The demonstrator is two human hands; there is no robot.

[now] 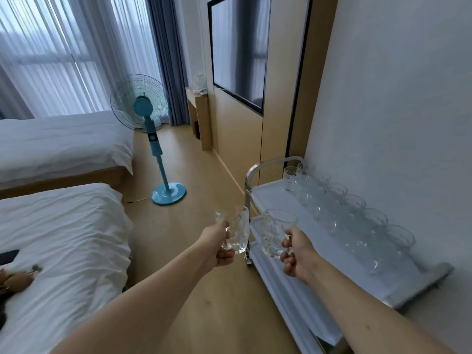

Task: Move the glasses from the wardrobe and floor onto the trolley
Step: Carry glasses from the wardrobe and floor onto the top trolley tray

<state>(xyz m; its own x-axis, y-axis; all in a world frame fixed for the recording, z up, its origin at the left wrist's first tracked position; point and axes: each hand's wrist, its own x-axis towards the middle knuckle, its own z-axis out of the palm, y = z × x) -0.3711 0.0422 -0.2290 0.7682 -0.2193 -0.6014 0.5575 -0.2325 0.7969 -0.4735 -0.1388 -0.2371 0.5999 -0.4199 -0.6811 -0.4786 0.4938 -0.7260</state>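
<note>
Two mugs are held by their handles, left hand (221, 247) gripping one mug (236, 229) above open floor (194, 175), right hand (297, 255) gripping another (277, 232) over the trolley's (270, 198) near edge, shelf rows (352, 213) at two o'clock.

Pale daylight comes through sheer white curtains (46, 54) flanked by blue-grey drapes (166, 60). Two white-sheeted beds (63, 139) stand on the light wooden floor (199, 169) near a turquoise pedestal fan (143, 106). A dark wall-mounted screen (237, 52) hangs on tan wood panelling (240, 139) beside a plain white wall (398, 98).

You're in a hotel-type bedroom: two white-sheeted beds (63, 149), a wall-mounted black flat TV (238, 52), and long grey-blue curtains (168, 60).
</note>
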